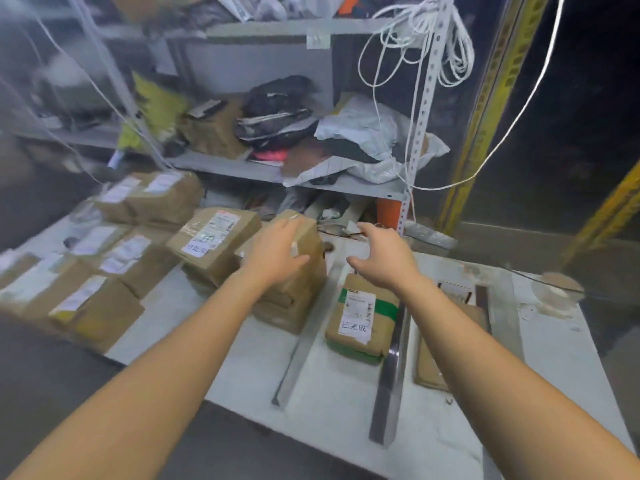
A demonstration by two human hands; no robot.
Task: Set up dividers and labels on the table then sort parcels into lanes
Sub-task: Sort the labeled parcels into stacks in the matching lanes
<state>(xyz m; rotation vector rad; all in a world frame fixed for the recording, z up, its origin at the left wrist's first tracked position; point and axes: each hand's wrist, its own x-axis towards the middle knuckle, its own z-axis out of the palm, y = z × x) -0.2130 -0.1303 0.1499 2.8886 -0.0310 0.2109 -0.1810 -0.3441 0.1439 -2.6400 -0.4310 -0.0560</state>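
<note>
A tall brown parcel point(310, 271) leans on a stack of brown parcels point(287, 310) in the lane left of the first metal divider point(301, 348). My left hand point(277, 252) lies over its top left side, fingers curled around the upper edge. My right hand point(384, 259) hovers just right of it with fingers spread, holding nothing. Below that hand a parcel with green tape and a white label point(360, 317) lies between the first divider and the second metal divider point(393, 375). Another flat brown parcel point(427, 365) lies right of the second divider, partly hidden by my right forearm.
Several labelled brown parcels point(104, 271) crowd the left part of the white table point(332, 403). A metal shelf point(242, 168) full of bags stands behind it, with white cords point(415, 46) hanging from its post. A round object point(557, 289) sits at the table's right edge.
</note>
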